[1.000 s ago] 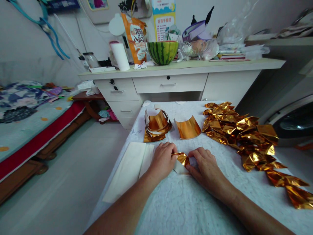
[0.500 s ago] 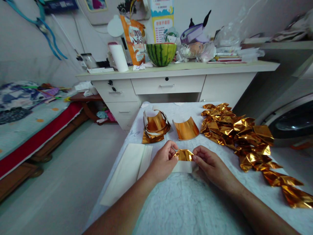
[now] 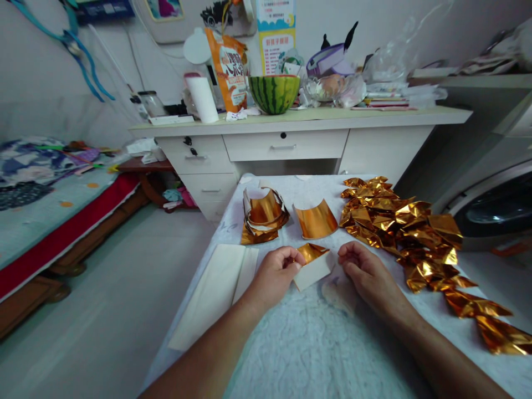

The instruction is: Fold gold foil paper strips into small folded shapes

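Observation:
A partly folded sheet of gold foil paper [image 3: 313, 268] with a white back is tilted above the cloth-covered table. My left hand [image 3: 279, 272] is closed on its left end, thumb and fingers pinching the edge. Just off the paper's right end is my right hand [image 3: 366, 271], its fingers loosely curled, thumb and forefinger slightly apart, with nothing visible between them. Beyond the hands lies a curved gold sheet [image 3: 316, 219]. To its left stands a curled stack of gold sheets [image 3: 266, 210].
Several folded gold foil pieces [image 3: 386, 221] are heaped along the table's right side. White paper sheets [image 3: 214, 288] lie by the left edge. Behind the table, a white desk [image 3: 286, 143] bears half a watermelon [image 3: 274, 94] and an orange bag [image 3: 230, 72]. A washing machine [image 3: 499, 183] stands at right.
My right hand has let go of the gold foil paper and moved slightly right. The paper has turned in my left hand, so more of its white back shows.

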The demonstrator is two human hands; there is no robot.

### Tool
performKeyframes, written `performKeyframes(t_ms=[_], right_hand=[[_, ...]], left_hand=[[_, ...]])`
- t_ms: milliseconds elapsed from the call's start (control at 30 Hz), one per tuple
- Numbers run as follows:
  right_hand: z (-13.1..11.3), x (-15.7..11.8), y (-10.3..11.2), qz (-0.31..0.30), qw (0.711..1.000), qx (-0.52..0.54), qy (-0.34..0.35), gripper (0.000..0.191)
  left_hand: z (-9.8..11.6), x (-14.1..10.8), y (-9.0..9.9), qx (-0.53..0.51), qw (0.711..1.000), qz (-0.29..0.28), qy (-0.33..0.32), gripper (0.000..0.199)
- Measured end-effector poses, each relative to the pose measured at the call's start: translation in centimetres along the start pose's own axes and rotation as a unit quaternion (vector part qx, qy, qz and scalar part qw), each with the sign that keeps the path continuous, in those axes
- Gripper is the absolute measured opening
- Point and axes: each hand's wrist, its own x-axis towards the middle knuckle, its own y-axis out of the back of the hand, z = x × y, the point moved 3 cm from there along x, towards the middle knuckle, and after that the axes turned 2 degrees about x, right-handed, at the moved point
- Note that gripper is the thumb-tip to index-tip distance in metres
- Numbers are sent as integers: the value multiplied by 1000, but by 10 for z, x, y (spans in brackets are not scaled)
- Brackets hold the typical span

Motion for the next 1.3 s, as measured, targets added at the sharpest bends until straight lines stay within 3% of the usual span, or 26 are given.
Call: performKeyframes(t_ms=[133, 233, 400, 567, 767, 967, 1300], right_hand=[[9, 2, -3, -28, 1000, 3, 0, 14], [9, 1, -4, -20, 998, -55, 19, 13], [3, -3, -6, -28, 969, -228, 88, 9], [-2, -7, -12, -74, 940, -297, 150, 18], [1, -11, -16, -42, 940, -297, 166, 28], [-4, -13, -19, -60, 940, -298, 155, 27], [-11, -15, -18, -83, 936, -310, 142, 23]], left_hand=[[-4, 0, -2, -5, 1000, 3, 19, 11], [-1, -4, -7, 42, 999, -14, 25, 14], [7, -11, -11, 223, 973, -35, -47, 21], [9, -14, -10, 341, 933, -19, -112, 16], [11, -12, -11, 338, 928, -43, -151, 21], [3, -11, -10, 318, 939, -44, -124, 62], [17, -14, -13, 421, 882, -110, -181, 43]])
